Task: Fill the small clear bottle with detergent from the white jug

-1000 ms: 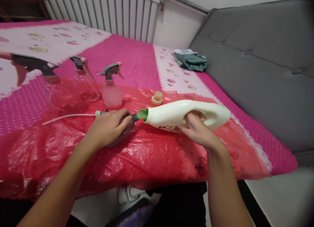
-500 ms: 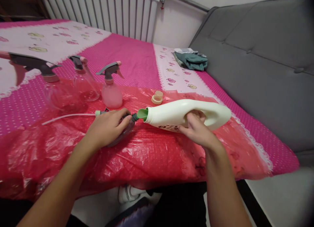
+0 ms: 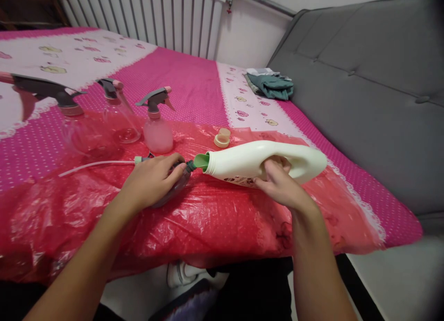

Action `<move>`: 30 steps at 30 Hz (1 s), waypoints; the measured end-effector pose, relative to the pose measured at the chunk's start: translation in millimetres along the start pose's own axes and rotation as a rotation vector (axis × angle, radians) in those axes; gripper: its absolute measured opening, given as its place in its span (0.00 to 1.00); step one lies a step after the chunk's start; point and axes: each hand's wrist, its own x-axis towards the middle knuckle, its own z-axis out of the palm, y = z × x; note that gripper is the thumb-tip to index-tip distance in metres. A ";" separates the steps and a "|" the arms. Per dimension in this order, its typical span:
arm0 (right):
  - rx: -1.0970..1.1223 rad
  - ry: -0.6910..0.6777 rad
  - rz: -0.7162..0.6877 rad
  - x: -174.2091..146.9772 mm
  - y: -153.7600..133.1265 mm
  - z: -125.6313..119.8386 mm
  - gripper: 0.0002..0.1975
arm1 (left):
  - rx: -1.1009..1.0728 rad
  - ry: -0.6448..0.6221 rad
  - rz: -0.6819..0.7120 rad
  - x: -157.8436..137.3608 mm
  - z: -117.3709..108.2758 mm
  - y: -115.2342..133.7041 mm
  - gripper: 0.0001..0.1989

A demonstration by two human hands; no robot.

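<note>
The right hand [image 3: 281, 184] gripped the jug [image 3: 239, 161], which lay nearly level, long axis left to right, green spout [image 3: 200, 161] at the neck [image 3: 190, 165] of the bottle [image 3: 178, 186] clasped by the left hand [image 3: 156, 178].

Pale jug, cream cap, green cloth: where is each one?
Pale jug [image 3: 244, 161]: head view, body between neck and handle.
Cream cap [image 3: 221, 141]: head view, wide lower ring.
Green cloth [image 3: 276, 86]: head view, middle of its folds.

Left fingers [image 3: 173, 160] cover much of a translucent bottle [image 3: 174, 191], while print on the white jug [image 3: 239, 163] is too small to read; the left edge crops the leftmost spray bottle [image 3: 73, 111].
</note>
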 end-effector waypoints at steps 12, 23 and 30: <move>-0.013 0.006 -0.031 -0.4 3.5 -3.6 0.06 | -0.004 0.007 0.003 -0.3 1.6 -1.4 0.27; -0.043 -0.036 -0.082 0.0 7.3 -9.9 0.08 | -0.004 0.003 0.006 1.1 1.8 -0.7 0.27; -0.038 -0.018 -0.096 0.1 8.5 -6.4 0.11 | 0.006 -0.003 0.002 1.3 1.2 -0.7 0.27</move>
